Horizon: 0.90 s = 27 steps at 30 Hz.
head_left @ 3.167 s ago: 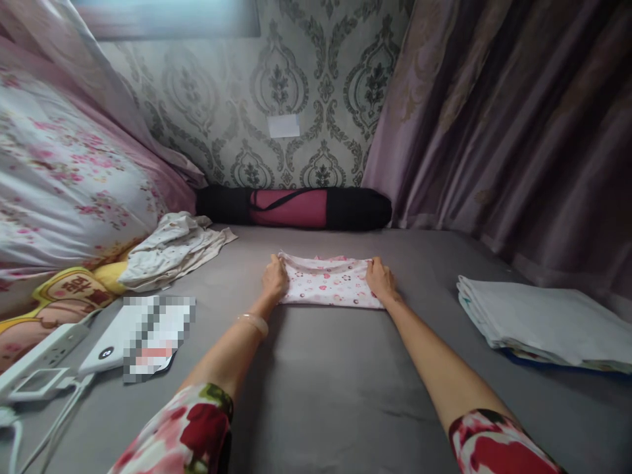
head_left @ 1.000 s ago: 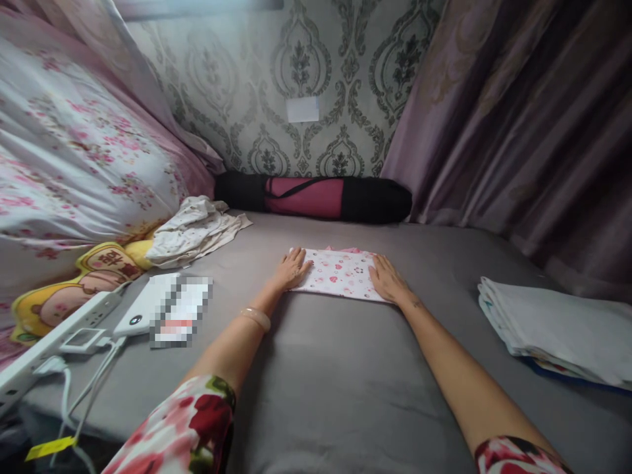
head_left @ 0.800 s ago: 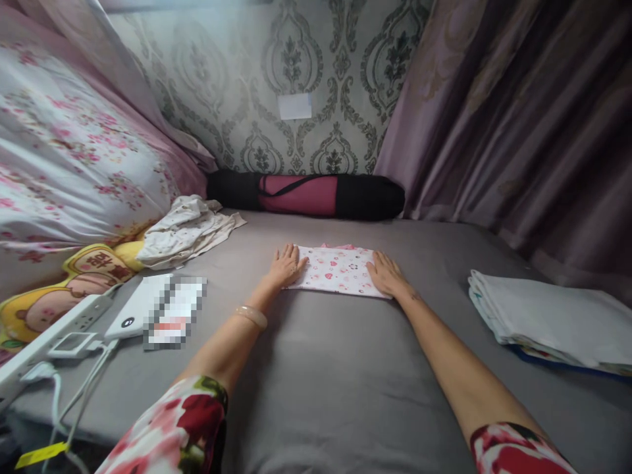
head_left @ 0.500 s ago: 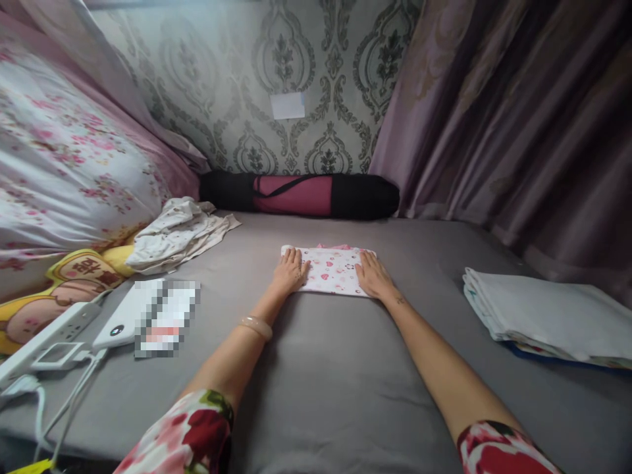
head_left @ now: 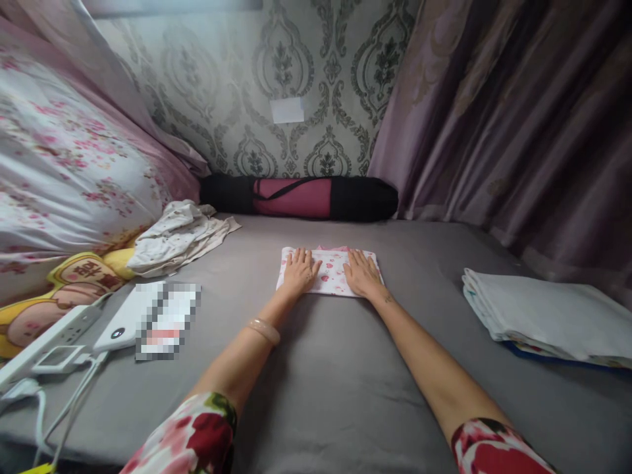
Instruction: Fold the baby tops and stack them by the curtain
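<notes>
Hands (head_left: 300,271) closer together on printed cloth (head_left: 332,276) than before

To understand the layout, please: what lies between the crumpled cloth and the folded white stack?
The head view shows the pink-patterned cloth between them, under the left hand and right hand.

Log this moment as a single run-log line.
left hand: flat on folded patterned cloth; right hand: flat on same cloth; cloth: lying on grey sheet; pale folded fabric: off to right
</notes>
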Motion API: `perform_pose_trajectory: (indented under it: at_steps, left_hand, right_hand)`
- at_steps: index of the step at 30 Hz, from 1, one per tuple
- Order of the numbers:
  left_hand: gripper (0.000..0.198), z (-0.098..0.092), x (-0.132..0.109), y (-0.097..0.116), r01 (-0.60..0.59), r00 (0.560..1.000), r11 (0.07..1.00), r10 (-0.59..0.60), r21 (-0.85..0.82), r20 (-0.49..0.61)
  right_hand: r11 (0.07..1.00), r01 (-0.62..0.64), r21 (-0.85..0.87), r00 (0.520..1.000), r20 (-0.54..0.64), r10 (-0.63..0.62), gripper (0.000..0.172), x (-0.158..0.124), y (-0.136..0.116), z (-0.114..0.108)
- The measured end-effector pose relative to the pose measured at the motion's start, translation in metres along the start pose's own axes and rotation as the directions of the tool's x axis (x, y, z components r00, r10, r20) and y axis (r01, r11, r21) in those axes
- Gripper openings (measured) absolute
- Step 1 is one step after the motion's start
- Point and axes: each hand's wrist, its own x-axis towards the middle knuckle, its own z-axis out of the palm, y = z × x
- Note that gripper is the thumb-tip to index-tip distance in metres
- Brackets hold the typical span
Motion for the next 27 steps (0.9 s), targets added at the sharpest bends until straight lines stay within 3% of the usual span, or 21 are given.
perform_pose_trajectory:
  at_steps: [5, 12, 17, 22, 27]
  left_hand:
    - [0.061, 0.009, -0.002, 0.005, -0.014, 1.000, 1.000, 0.014, -0.010, 0.024]
    - [0.061, 0.005, -0.005, 0.024, -0.040, 0.999, 0.998, 0.041, -0.039, 0.018]
    - [0.057, 0.002, -0.003, 0.032, -0.069, 0.992, 0.995, 0.076, -0.072, 0.099]
    - [0.048, -0.005, 0.005, 0.034, 0.005, 1.000, 0.996, -0.005, -0.089, -0.003]
    - [0.050, 0.007, 0.007, 0.031, 0.049, 0.999, 0.994, -0.051, -0.099, -0.019]
  right_hand:
    - [1.000, -0.005, 0.002, 1.000, 0.008, 0.005, 0.058, -0.003, -0.004, 0.008]
    - [1.000, 0.007, 0.020, 1.000, -0.005, -0.007, 0.056, 0.000, -0.019, 0.005]
    - [0.999, 0.001, 0.043, 0.999, 0.041, -0.002, 0.055, -0.001, -0.029, 0.005]
    - [0.997, 0.005, 0.082, 0.999, -0.039, -0.002, 0.053, 0.006, -0.044, -0.004]
    - [0.995, 0.026, 0.098, 0.998, -0.058, -0.020, 0.052, 0.012, -0.055, 0.012]
